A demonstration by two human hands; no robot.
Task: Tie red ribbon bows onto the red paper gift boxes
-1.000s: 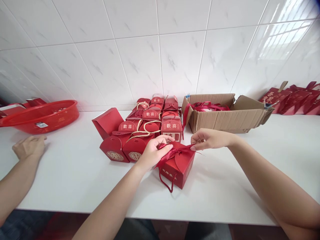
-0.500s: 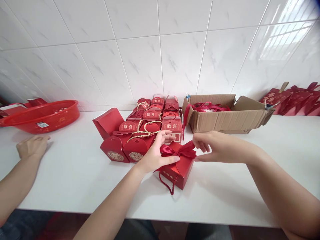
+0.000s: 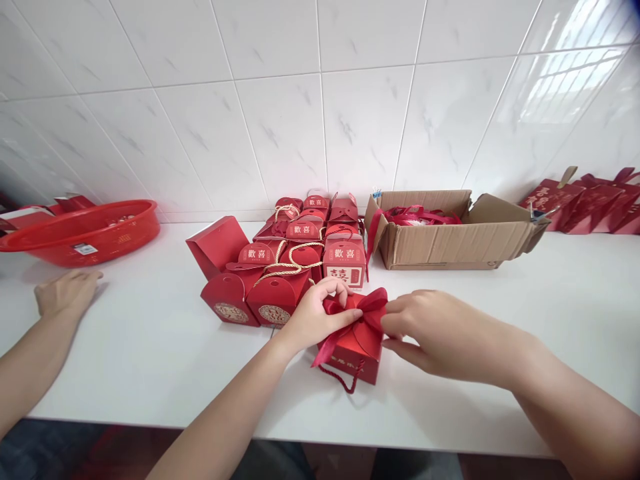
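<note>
One red box sits on the white table between the person's left hand and right hand, just in front of a cluster of other red boxes. Its top flaps are folded together, so what it contains is hidden. Red ribbon is looped in a bow across the top, one tail hanging over the front, and a dark red cord handle droops below. The two hands are apart. On the left, curled fingers and an extended thumb rest about the bow; whether they squeeze it, I cannot tell. On the right, bent fingers meet the box's right side by the ribbon, and their grip cannot be made out.

Behind, the clustered boxes stand in rows, mostly closed, several with cream cords; at the left end a large flap stands raised. An open cardboard box near the wall holds a heap of red ribbons, with a strip hanging over its left end. Far left, a red basin contains small items too indistinct to name. Another person's hand lies on the table near it. More red boxes line the far right.
</note>
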